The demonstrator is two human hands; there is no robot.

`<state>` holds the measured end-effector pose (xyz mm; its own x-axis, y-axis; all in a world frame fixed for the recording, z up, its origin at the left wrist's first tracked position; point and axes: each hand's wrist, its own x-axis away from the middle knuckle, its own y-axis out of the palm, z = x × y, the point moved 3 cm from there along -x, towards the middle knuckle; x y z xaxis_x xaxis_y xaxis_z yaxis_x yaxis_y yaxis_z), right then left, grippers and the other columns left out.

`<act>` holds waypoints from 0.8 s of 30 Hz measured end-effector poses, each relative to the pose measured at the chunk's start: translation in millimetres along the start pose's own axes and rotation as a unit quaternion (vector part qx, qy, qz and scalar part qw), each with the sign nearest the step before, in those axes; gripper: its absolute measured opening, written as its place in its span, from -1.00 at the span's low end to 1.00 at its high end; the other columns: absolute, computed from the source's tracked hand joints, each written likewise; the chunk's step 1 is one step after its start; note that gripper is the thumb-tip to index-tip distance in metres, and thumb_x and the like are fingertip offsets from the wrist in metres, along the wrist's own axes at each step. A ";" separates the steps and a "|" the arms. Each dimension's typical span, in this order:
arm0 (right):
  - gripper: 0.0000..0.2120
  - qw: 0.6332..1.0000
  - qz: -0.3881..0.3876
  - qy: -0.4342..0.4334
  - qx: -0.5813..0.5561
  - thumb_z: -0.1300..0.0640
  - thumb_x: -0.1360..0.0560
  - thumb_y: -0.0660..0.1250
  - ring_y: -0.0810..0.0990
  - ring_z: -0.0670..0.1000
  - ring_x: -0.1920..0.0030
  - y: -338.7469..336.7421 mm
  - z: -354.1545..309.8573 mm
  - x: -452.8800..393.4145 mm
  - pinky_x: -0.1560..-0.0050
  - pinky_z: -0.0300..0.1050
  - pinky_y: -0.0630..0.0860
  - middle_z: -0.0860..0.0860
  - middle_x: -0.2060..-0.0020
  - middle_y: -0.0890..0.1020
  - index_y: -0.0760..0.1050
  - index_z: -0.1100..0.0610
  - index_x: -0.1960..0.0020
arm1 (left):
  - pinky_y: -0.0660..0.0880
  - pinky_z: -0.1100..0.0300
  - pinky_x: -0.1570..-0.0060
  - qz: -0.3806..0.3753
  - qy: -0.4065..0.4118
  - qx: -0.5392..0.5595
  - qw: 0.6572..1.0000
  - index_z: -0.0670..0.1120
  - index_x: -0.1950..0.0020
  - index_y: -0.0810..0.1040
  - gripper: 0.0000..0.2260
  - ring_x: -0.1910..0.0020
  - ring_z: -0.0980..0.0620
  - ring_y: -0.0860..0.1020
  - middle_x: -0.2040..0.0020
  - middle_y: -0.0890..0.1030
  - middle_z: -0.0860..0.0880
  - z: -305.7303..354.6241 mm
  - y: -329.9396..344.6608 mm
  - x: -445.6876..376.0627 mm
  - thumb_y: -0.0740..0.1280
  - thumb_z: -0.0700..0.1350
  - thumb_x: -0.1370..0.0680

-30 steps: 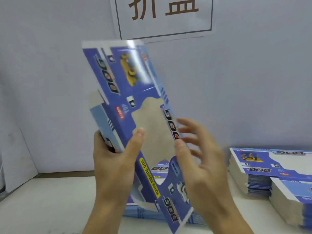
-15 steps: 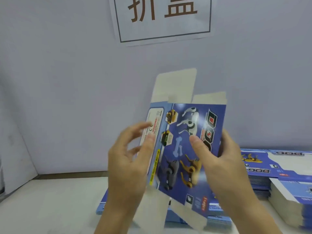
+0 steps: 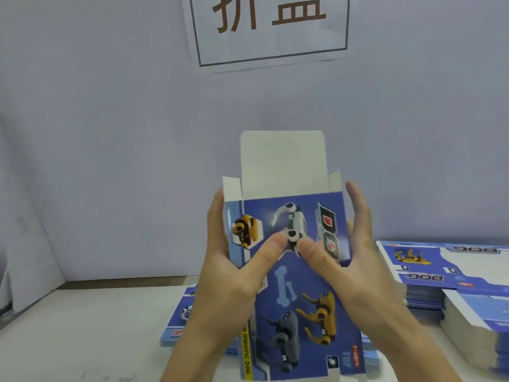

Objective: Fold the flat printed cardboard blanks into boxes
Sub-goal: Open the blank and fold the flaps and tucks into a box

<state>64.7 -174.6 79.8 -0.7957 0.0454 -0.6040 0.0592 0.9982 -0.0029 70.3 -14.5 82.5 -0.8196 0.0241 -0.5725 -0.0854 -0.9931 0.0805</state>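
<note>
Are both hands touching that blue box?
Touching. The head view shows the left hand and right hand gripping the box, both thumbs pressed on its printed front.

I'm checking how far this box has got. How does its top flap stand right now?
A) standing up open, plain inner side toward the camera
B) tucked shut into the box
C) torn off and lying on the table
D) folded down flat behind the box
A: the top flap rises upright above the box that the left hand and right hand hold, its unprinted side showing.
</note>
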 end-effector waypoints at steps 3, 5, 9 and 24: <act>-0.17 0.998 0.024 -0.044 -0.030 -0.09 -0.35 0.50 0.55 -0.43 -0.12 -5.7 -1.6 -0.8 0.15 -0.54 0.50 -0.54 -0.08 0.55 0.15 -0.38 -0.49 | 0.62 0.29 0.10 -0.035 0.004 -0.003 0.999 0.11 -0.55 0.20 -0.20 -0.11 0.14 0.66 -0.16 0.66 0.17 0.6 3.8 2.2 0.49 0.05 -0.38; -0.23 0.998 0.012 -0.052 -0.037 -0.02 -0.36 0.46 0.65 -0.32 -0.04 -3.6 -4.2 0.7 0.18 -0.45 0.56 -0.43 -0.07 0.62 0.20 -0.35 -0.47 | 0.62 0.28 0.13 -0.037 0.010 -0.002 0.999 0.21 -0.51 0.19 -0.23 -0.09 0.10 0.68 -0.13 0.66 0.15 3.2 2.0 1.2 0.53 0.01 -0.41; -0.22 0.998 -0.025 -0.056 -0.025 -0.04 -0.39 0.45 0.68 -0.15 -0.11 11.2 -1.4 4.1 0.07 -0.25 0.65 -0.25 -0.16 0.65 0.16 -0.38 -0.49 | 0.65 0.16 0.20 0.073 0.027 0.018 0.997 0.19 -0.39 0.29 -0.29 -0.05 -0.02 0.70 -0.12 0.66 0.07 7.9 -0.1 -3.6 0.57 0.09 -0.34; -0.80 0.998 0.053 0.016 -0.002 0.04 -0.62 0.26 0.43 -0.14 0.40 -1.7 -9.4 -3.4 0.35 -0.41 0.42 0.14 0.28 0.51 0.51 -0.06 0.18 | 0.43 0.40 0.49 0.092 0.065 0.000 0.994 -0.13 0.10 0.47 -0.82 0.33 0.16 0.59 0.30 0.54 0.09 10.3 7.7 3.4 0.18 -0.04 -0.53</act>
<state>61.7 -176.1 89.4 -0.8036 0.1523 -0.5753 0.1423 0.9878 0.0628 61.0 -20.9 89.6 -0.7411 -0.1728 -0.6488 0.0592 -0.9793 0.1933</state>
